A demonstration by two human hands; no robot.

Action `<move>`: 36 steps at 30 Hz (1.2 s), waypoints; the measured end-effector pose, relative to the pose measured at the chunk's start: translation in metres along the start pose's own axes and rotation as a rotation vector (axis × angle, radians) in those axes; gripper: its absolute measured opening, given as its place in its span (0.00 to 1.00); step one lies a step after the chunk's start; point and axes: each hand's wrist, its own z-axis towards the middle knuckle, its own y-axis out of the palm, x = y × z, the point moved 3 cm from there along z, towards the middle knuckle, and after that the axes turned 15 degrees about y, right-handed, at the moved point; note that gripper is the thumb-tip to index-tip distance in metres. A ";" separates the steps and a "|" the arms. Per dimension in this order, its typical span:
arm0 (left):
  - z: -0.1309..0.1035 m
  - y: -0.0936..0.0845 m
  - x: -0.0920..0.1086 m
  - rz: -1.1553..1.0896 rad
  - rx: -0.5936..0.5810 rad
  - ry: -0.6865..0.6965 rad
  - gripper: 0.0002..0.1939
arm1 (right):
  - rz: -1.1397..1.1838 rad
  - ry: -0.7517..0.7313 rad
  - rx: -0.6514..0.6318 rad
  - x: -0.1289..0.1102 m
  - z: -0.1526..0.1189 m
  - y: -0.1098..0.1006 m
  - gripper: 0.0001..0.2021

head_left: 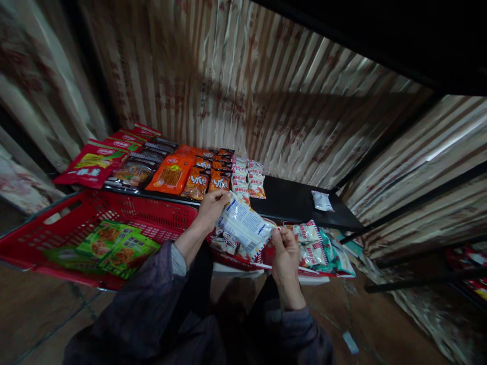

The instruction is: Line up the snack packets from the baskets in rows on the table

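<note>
Between my two hands is a white snack packet (246, 223), its printed back with blue text and a barcode facing me. My left hand (213, 210) pinches its upper left corner. At its right end, the thumb and fingers of my right hand (284, 253) grip the edge. Just behind the packet, white-and-red snack packets (255, 180) stand in short rows on the black shelf (289, 197). Below and to the right, similar white-and-red packets (310, 246) fill a red basket that my hands and the packet partly hide.
Orange packets (171, 172), dark packets (135, 170) and red bags (95, 162) line the shelf's left part. One small white packet (322, 201) lies near its right end. At left, a red basket (160, 210) holds green packets (129, 251). A black upper shelf (380, 40) overhangs.
</note>
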 end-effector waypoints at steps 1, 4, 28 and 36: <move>0.001 0.000 -0.002 -0.003 0.001 -0.004 0.10 | -0.004 0.000 0.000 0.000 0.000 0.000 0.17; 0.002 -0.001 -0.004 -0.009 0.006 -0.017 0.10 | 0.002 0.019 -0.012 0.001 0.002 0.002 0.17; 0.002 -0.019 -0.023 0.062 0.046 -0.093 0.04 | -0.202 -0.065 -0.135 -0.022 0.010 0.014 0.13; -0.002 -0.012 -0.027 -0.208 0.085 -0.177 0.06 | -0.586 -0.542 -0.085 -0.036 -0.010 0.016 0.06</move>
